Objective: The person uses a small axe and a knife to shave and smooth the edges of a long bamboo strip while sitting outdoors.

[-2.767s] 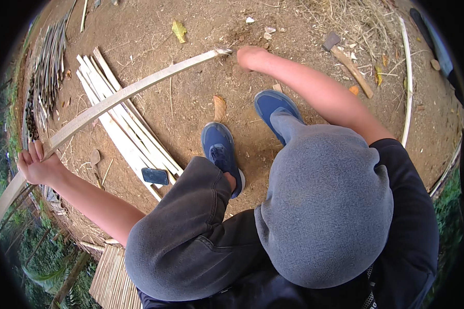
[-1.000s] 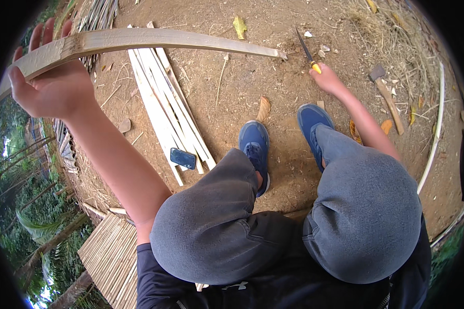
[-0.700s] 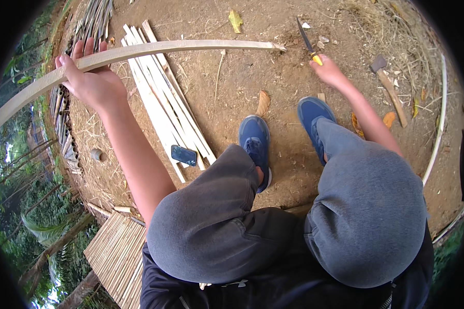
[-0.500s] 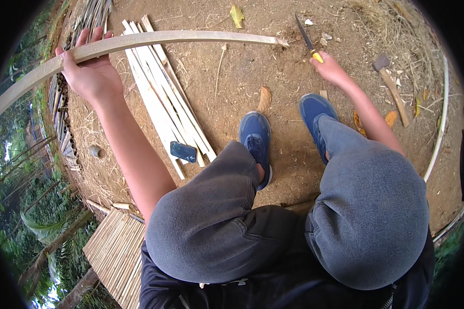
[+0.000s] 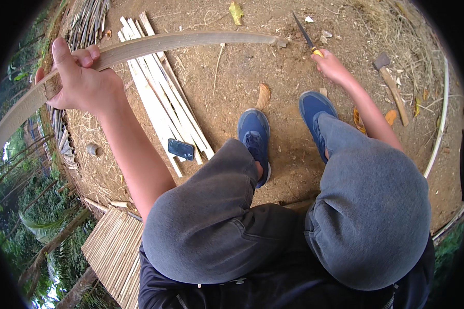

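Note:
My left hand is closed round a long, pale bamboo strip, its thumb pointing up along the near face. The strip runs from the left rim across the far ground and looks curved; its right end has a small ragged tip. My right hand grips a knife by its yellow handle, the narrow dark blade pointing away and slightly left. The blade stands apart from the strip's right end.
Several split bamboo strips lie on the dirt at left, with a phone on their near ends. A hatchet lies at right. Bamboo poles are stacked far left, and a slatted bamboo surface stands near left. Dry leaves are scattered about.
My left hand has turned over, from palm-up support to a grip with the thumb in front. The strip has rolled, showing another face. My right hand and the knife have barely moved.

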A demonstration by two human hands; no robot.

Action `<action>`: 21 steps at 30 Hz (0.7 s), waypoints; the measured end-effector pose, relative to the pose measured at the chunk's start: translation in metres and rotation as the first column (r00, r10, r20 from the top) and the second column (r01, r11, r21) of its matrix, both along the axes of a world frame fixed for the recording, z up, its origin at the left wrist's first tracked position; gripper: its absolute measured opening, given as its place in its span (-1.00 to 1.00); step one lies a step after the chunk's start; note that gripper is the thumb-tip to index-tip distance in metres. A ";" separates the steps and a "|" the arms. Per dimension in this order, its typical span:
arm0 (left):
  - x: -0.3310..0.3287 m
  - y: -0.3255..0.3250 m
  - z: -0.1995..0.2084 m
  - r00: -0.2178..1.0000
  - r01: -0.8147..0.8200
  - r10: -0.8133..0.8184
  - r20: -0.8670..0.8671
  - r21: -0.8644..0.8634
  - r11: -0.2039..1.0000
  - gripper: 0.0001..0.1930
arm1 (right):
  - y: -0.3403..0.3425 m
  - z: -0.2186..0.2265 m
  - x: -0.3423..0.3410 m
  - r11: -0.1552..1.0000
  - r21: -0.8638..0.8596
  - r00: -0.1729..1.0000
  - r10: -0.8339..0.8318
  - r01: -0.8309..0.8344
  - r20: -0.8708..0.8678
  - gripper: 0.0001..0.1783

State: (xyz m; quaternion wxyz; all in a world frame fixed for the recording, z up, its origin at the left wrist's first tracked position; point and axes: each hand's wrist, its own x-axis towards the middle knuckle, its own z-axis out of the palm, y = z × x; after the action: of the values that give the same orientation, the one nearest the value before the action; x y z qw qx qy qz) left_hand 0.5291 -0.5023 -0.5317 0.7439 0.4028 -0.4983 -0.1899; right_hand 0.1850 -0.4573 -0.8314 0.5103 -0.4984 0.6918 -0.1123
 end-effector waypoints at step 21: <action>0.024 0.009 -0.003 0.988 0.155 -0.154 -0.031 0.031 0.987 -0.80 | -0.002 0.003 0.067 0.931 -0.053 0.925 0.351 -0.362 -0.146 -0.55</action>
State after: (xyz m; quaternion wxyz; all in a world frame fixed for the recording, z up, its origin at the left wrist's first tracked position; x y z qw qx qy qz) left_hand 0.5530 -0.4936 -0.5345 0.7271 0.3725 -0.5142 -0.2610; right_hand 0.2521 -0.4588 -0.8283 0.4543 -0.6421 0.6174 -0.0111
